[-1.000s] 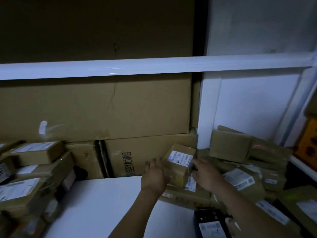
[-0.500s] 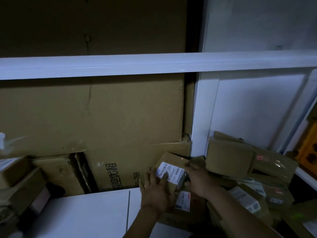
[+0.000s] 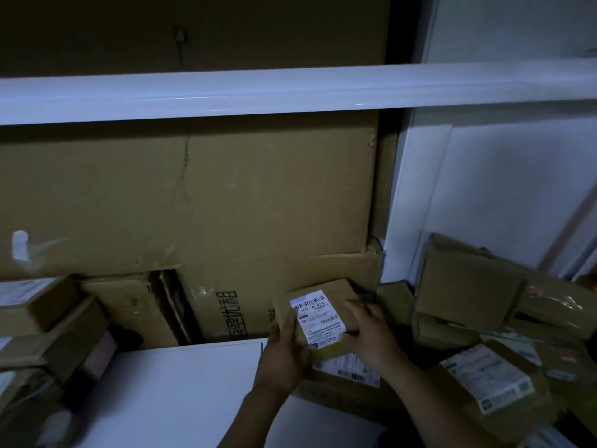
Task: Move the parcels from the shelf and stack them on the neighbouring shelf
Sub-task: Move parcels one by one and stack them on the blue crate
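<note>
A small brown cardboard parcel (image 3: pixel 318 313) with a white shipping label is held between both hands above the white shelf board (image 3: pixel 168 392). My left hand (image 3: pixel 284 354) grips its left and lower side. My right hand (image 3: pixel 371 334) grips its right side. Under the parcel lies a flat labelled parcel (image 3: pixel 350 370). A heap of several brown labelled parcels (image 3: pixel 484 318) fills the shelf to the right. A stack of parcels (image 3: pixel 48 318) stands at the left edge.
Large brown cartons (image 3: pixel 193 205) stand against the back, one printed with dark characters (image 3: pixel 232 315). A white shelf rail (image 3: pixel 290 88) runs across above. A white upright and wall panel (image 3: pixel 484 195) lie at the right. The scene is dim.
The parcel has come up off the right heap and leftward toward the white board, now tilted with its label facing me. Both hands stayed on it. The view swung.
</note>
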